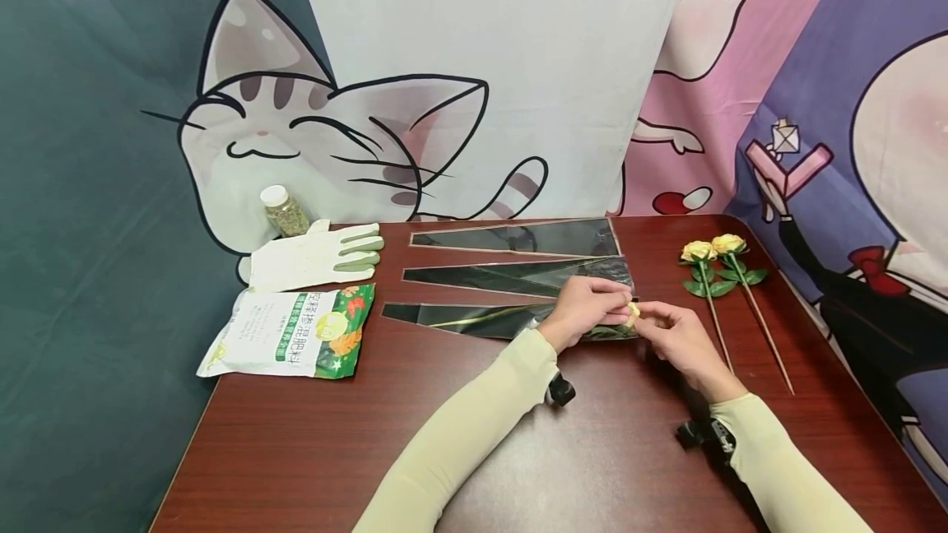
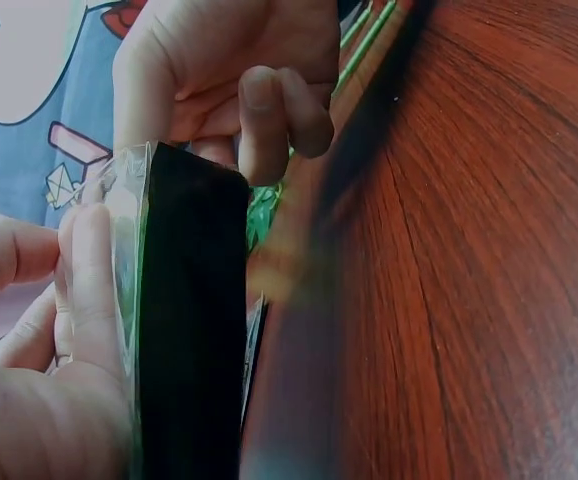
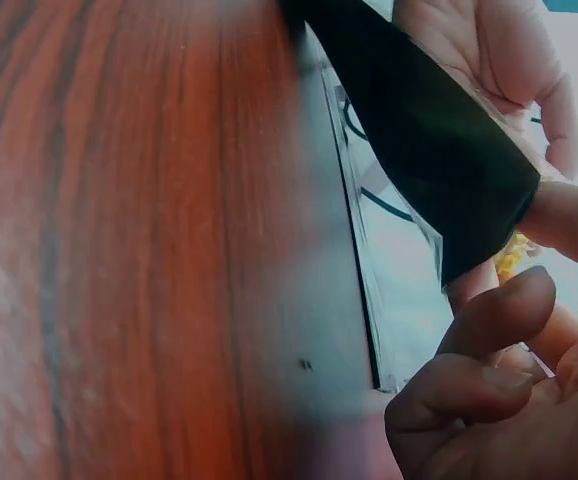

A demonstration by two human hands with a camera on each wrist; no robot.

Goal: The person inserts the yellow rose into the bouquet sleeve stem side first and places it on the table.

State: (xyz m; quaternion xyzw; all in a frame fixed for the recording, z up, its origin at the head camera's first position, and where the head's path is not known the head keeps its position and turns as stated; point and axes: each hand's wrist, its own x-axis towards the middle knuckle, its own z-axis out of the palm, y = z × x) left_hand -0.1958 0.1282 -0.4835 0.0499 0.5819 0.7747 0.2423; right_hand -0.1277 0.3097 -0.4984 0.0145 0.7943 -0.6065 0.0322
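A wrapping sleeve (image 1: 474, 319), black-backed with a clear front, lies nearest on the table with a stemmed yellow rose (image 1: 633, 316) at its wide right end. My left hand (image 1: 588, 311) pinches the sleeve near that mouth. In the left wrist view its fingers (image 2: 91, 280) press on the clear film beside the black panel (image 2: 194, 320). From the right, my right hand (image 1: 685, 348) holds the rose at the opening with thumb and fingertips. In the right wrist view the sleeve's black end (image 3: 459, 190) partly hides the rose (image 3: 510, 257) and those fingertips.
Two more sleeves, a middle one (image 1: 474, 274) and a far one (image 1: 518, 237), lie behind. Two yellow roses (image 1: 713, 249) lie at right. Leftward are a fertilizer bag (image 1: 292, 336), white gloves (image 1: 304, 257) and a jar (image 1: 285, 210). A printed curtain (image 1: 481, 39) hangs behind the table.
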